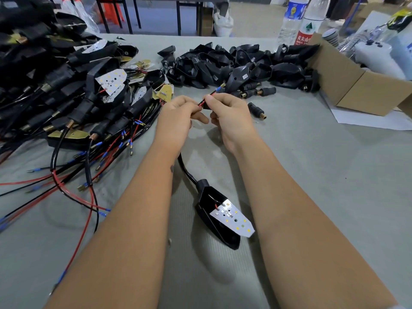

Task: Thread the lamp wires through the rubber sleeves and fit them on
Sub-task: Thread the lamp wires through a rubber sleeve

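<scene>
Covering the bench (312, 175) is a grey cloth, creased and dusty. At far left a heap of finished lamps (66, 85) sprawls, black housings stacked with red and black leads trailing toward the near edge. Just right of it, the left hand (178, 117) has its fingers curled, pinching the lamp wires (206, 99); the red and black pair passes across to the right hand (229, 117), whose thumb and fingers grip the wires together with a small black piece, possibly a rubber sleeve, mostly hidden. Between the forearms, a black lamp (214, 219) with a white LED board lies on the cloth, its cable running up under the left wrist. Beyond the hands sits a pile of empty black housings (234, 65), with loose rubber sleeves (256, 109) just in front. Further right stand two water bottles (292, 18) and an open cardboard box (356, 85). Behind the bench, dark table legs rise from a pale floor.
</scene>
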{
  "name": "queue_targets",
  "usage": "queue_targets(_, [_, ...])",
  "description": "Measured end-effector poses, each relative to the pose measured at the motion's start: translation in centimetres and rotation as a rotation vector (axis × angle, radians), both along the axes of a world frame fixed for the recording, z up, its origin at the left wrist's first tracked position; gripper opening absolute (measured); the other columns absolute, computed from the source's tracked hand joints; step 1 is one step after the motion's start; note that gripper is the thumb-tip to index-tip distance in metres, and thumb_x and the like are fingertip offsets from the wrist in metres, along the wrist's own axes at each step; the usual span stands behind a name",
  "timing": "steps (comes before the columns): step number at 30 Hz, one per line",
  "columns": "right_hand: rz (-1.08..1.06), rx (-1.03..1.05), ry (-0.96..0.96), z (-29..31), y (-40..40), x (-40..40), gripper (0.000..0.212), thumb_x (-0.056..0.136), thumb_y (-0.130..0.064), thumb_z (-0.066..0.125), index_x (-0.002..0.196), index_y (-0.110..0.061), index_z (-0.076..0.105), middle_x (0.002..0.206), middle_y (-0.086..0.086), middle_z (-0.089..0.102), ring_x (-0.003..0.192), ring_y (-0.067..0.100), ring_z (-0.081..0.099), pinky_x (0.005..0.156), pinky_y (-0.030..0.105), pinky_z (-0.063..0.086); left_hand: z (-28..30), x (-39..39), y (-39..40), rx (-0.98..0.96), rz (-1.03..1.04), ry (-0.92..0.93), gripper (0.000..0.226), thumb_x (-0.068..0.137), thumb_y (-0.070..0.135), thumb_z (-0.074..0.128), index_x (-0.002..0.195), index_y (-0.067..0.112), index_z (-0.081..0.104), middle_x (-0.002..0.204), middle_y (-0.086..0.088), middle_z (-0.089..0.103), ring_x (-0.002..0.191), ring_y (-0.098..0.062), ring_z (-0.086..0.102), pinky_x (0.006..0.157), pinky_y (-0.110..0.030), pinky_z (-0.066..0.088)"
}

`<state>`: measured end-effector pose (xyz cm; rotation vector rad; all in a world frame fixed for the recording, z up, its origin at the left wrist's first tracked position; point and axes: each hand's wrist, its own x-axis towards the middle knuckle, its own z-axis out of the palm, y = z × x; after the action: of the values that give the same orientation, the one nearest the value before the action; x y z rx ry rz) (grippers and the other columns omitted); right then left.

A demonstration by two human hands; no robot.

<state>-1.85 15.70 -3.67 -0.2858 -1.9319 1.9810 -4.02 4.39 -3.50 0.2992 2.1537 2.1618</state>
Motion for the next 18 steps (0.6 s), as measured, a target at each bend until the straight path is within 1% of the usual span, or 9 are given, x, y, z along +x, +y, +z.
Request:
queue_targets(3, [-0.011, 0.051, -0.008, -0.1, 0.0, -0.2, 0.024, 0.094, -0.014, 0.061, 0.070, -0.016, 0.066, 0.073, 0.002, 0.060, 0.059, 0.010, 0.043, 0.063, 0.025, 0.039, 0.0, -0.1, 0.0, 0.047, 0.052, -0.029, 0.016, 0.093, 0.009, 0.047, 0.081, 0.018, 0.052, 0.062, -0.004, 0.071, 0.041, -0.005, 0.038, 0.041, -0.015, 0.028])
queue_targets(6, [-0.006, 0.034, -0.019, -0.3, 0.0, -0.3, 0.022, 0.092, -0.014, 0.062, 0.070, -0.013, 0.064, 0.075, 0.008, 0.056, 0.061, 0.012, 0.040, 0.063, 0.027, 0.037, 0.0, -0.7, -0.2, 0.110, 0.102, -0.081, 0.012, 0.095, 0.011, 0.045, 0.086, 0.019, 0.047, 0.062, 0.000, 0.070, 0.044, -0.009, 0.031, 0.040, -0.018, 0.026])
queue_targets(8, [0.002, 0.030, -0.030, -0.3, 0.1, -0.3, 0.020, 0.091, -0.015, 0.064, 0.071, -0.013, 0.065, 0.075, 0.007, 0.058, 0.061, 0.013, 0.042, 0.062, 0.025, 0.038, -0.1, -0.7, -0.3, 0.016, 0.111, -0.035, 0.012, 0.094, 0.016, 0.052, 0.082, 0.019, 0.054, 0.059, 0.007, 0.063, 0.043, -0.005, 0.034, 0.044, -0.019, 0.030])
queue_targets(10, [-0.005, 0.002, -0.046, -0.2, 0.1, -0.3, 0.016, 0.090, -0.013, 0.064, 0.074, -0.014, 0.066, 0.070, 0.000, 0.061, 0.060, 0.011, 0.046, 0.058, 0.021, 0.040, -0.2, -0.6, -0.1, -0.087, 0.111, 0.048, 0.016, 0.091, 0.021, 0.063, 0.074, 0.020, 0.062, 0.054, 0.013, 0.054, 0.044, 0.001, 0.040, 0.050, -0.017, 0.036])
queue_targets(12, [-0.023, -0.104, -0.043, -0.1, 0.2, -0.4, 0.014, 0.089, -0.004, 0.060, 0.081, -0.014, 0.066, 0.073, 0.001, 0.062, 0.059, 0.011, 0.049, 0.058, 0.020, 0.043, -0.3, -0.4, 0.1, -0.109, 0.110, 0.082, 0.017, 0.089, 0.022, 0.068, 0.072, 0.023, 0.066, 0.046, 0.019, 0.052, 0.044, 0.005, 0.044, 0.050, -0.010, 0.037])
queue_targets(13, [-0.043, -0.183, -0.033, 0.0, 0.3, -0.4, 0.014, 0.089, 0.000, 0.057, 0.086, -0.012, 0.065, 0.076, 0.003, 0.062, 0.060, 0.012, 0.051, 0.059, 0.021, 0.045, -0.3, -0.5, 0.1, -0.100, 0.113, 0.077, 0.017, 0.089, 0.022, 0.069, 0.072, 0.023, 0.066, 0.044, 0.020, 0.051, 0.043, 0.006, 0.043, 0.051, -0.009, 0.037])
queue_targets(15, [-0.093, -0.373, 0.008, 0.1, 0.6, -0.5, 0.013, 0.091, 0.004, 0.056, 0.096, -0.007, 0.060, 0.080, 0.008, 0.061, 0.060, 0.012, 0.053, 0.060, 0.022, 0.048, -0.3, -0.6, 0.1, -0.060, 0.132, 0.051, 0.017, 0.087, 0.021, 0.071, 0.071, 0.023, 0.067, 0.048, 0.019, 0.054, 0.047, 0.004, 0.046, 0.056, -0.014, 0.042])
queue_targets(16, [-0.117, -0.472, 0.038, 0.1, 0.7, -0.5, 0.011, 0.092, 0.004, 0.058, 0.098, -0.005, 0.058, 0.079, 0.009, 0.060, 0.059, 0.012, 0.055, 0.059, 0.021, 0.049, -0.3, -0.6, 0.0, -0.037, 0.142, 0.039, 0.015, 0.086, 0.020, 0.072, 0.071, 0.023, 0.068, 0.055, 0.016, 0.059, 0.052, 0.001, 0.052, 0.060, -0.019, 0.048])
queue_targets(18, [-0.165, -0.622, 0.074, 0.2, 1.2, -0.4, 0.006, 0.092, -0.003, 0.063, 0.095, -0.004, 0.058, 0.074, 0.007, 0.060, 0.053, 0.008, 0.056, 0.055, 0.018, 0.049, -0.3, -0.5, 0.0, -0.010, 0.151, 0.030, 0.013, 0.084, 0.020, 0.074, 0.072, 0.023, 0.070, 0.067, 0.008, 0.067, 0.066, -0.006, 0.061, 0.073, -0.027, 0.055])
